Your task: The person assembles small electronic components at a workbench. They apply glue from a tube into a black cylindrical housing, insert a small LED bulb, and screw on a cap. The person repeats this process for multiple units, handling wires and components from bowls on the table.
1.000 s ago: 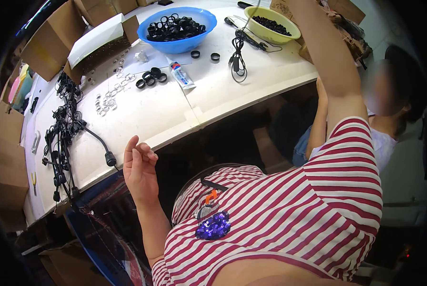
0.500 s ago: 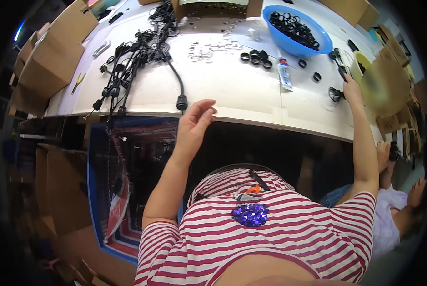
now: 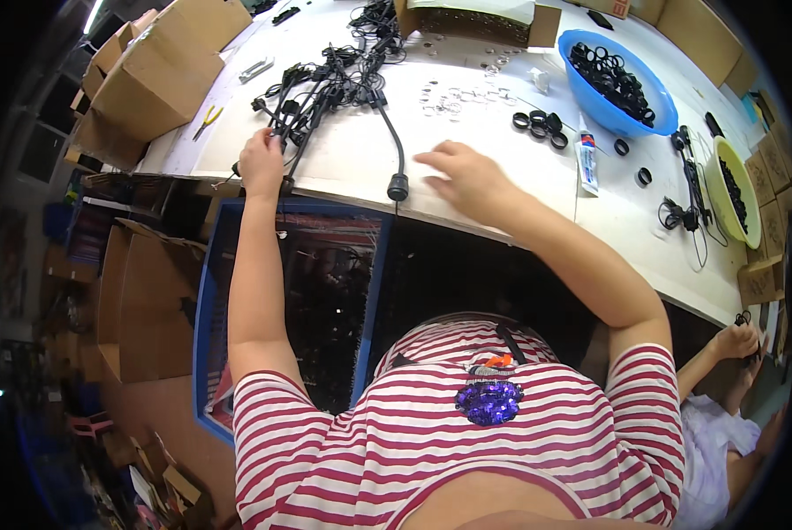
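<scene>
My left hand is at the near left of a tangled pile of black cables on the white table, its fingers closed on a black cable there; the held part is mostly hidden. My right hand hovers over the table's front edge, fingers apart and holding nothing. Between the hands, one cable ends in a round black connector close to that edge. Farther right, a separate black cord lies on the table beside a yellow bowl of small black parts.
A blue bowl holds many black rings. Several black rings, a glue tube, clear rings and yellow-handled pliers lie on the table. Below it stands a blue-rimmed crate. Another person's hand is at the right.
My right hand has let go of the black cord by the yellow bowl and moved left. My left hand has moved left onto the cable pile. The view has shifted.
</scene>
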Action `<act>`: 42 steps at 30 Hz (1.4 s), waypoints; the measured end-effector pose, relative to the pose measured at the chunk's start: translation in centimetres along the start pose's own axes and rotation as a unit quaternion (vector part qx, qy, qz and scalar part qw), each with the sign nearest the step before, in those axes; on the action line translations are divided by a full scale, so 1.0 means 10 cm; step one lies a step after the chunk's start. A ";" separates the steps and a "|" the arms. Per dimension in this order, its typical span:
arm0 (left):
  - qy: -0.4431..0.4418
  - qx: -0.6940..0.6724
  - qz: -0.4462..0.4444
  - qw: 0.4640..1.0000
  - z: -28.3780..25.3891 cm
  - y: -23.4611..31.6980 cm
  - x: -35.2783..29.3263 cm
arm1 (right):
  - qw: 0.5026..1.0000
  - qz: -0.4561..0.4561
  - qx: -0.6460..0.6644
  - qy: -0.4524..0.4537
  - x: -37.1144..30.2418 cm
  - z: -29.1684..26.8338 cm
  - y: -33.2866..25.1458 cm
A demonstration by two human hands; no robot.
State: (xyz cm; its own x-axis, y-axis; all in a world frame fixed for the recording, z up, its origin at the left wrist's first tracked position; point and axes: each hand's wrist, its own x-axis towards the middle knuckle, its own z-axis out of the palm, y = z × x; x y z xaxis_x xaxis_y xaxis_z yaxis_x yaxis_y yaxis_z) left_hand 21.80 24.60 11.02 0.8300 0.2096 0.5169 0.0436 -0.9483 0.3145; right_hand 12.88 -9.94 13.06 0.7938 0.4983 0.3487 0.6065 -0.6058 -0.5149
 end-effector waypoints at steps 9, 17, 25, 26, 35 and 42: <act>-0.112 0.029 0.030 0.993 -0.10 -0.07 0.11 | 0.995 -0.101 -0.025 -0.006 0.54 0.59 0.16; -0.131 -0.109 -0.075 0.982 -0.09 -0.23 0.40 | 0.994 -0.050 0.072 0.064 0.60 0.44 0.32; -0.177 0.225 0.018 0.958 -0.12 0.29 0.13 | 0.986 -0.070 0.132 0.068 0.59 0.42 0.29; -0.165 0.218 0.014 0.962 -0.09 0.25 0.15 | 0.987 -0.072 0.129 0.068 0.59 0.42 0.29; -0.186 -0.243 -0.243 0.921 -0.13 0.08 0.57 | 0.984 -0.068 0.144 0.074 0.59 0.45 0.32; -0.103 -0.575 -0.232 0.778 -0.31 0.19 0.65 | 0.986 -0.067 0.133 0.079 0.62 0.47 0.39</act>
State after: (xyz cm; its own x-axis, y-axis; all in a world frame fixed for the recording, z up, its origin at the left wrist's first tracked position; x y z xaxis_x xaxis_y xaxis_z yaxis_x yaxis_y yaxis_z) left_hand 25.50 24.94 17.45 0.9501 0.3104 0.0328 -0.0618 0.0838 0.9946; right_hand 19.96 -6.31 9.56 0.7176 0.4468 0.5342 0.6894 -0.3471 -0.6358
